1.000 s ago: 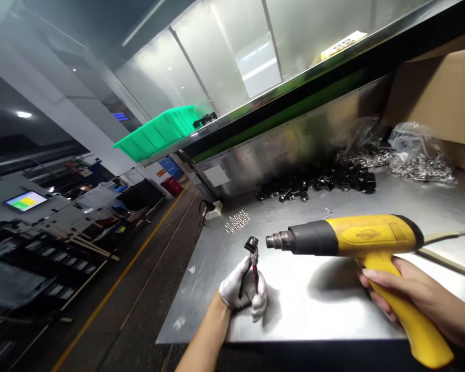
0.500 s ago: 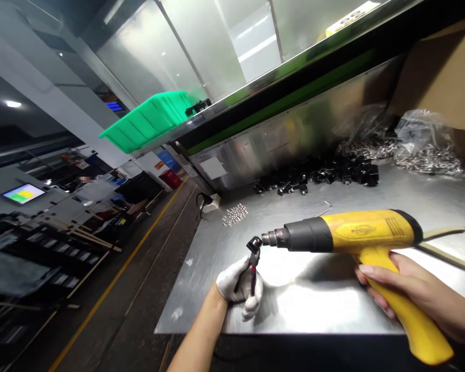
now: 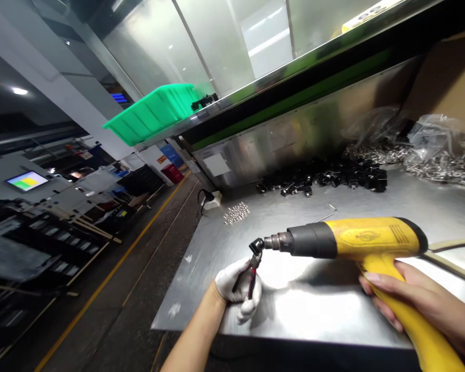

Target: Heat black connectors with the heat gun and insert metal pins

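My left hand (image 3: 240, 289), in a white glove, is closed around red-and-black pliers (image 3: 252, 281). The pliers' jaws hold a small black part (image 3: 256, 246) above the metal table. Bare and wrapped around its handle, my right hand (image 3: 399, 294) grips a yellow heat gun (image 3: 375, 236). The gun lies level, its stepped metal nozzle pointing left, right beside the black part; whether they touch I cannot tell.
Small metal pieces (image 3: 236, 212) stand in rows near a power socket (image 3: 212, 200). Behind the gun lie a hex key (image 3: 327, 212), a pile of black parts (image 3: 333, 175) and bagged metal pieces (image 3: 442, 160). A green bin (image 3: 155, 113) sits on the shelf (image 3: 263, 85).
The camera view has shifted slightly, moving the heat gun a little right and down in the picture. Both hands keep their holds, and the nozzle stays beside the black part.
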Demonstrator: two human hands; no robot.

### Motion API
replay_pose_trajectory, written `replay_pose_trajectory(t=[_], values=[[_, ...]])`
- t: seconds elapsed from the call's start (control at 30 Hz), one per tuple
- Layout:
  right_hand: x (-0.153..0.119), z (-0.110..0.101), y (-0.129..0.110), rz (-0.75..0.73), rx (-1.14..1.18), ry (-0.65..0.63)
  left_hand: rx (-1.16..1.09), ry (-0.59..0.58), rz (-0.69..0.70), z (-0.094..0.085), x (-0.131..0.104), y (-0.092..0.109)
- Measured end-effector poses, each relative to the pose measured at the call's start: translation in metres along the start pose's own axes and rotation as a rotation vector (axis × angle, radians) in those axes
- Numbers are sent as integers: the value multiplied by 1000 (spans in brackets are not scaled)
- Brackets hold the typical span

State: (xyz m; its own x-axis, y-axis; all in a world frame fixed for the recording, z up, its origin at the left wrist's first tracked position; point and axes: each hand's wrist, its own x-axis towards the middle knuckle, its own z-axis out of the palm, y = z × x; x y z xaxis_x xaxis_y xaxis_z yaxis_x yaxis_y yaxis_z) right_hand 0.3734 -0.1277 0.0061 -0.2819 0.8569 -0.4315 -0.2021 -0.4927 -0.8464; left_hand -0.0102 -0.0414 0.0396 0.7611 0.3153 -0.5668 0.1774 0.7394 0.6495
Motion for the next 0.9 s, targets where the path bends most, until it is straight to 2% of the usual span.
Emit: replay_pose_trajectory(t=[0.2,0.53,0.6,0.77,0.9], values=[[1,-4,2,34,16,16,40,102,-29,7,-2,3],[2,-7,1,63,10,12,38,61,-52,5,-2,3],[1,-7,2,67,17,18,9,22,-36,1,1,1],[-2,-6,-1,15,-12,-19,-63,-232,37,-18,10,-7],[-3,-4,-5,21,-14,-23,-108,-277,54,-26,13,-10]])
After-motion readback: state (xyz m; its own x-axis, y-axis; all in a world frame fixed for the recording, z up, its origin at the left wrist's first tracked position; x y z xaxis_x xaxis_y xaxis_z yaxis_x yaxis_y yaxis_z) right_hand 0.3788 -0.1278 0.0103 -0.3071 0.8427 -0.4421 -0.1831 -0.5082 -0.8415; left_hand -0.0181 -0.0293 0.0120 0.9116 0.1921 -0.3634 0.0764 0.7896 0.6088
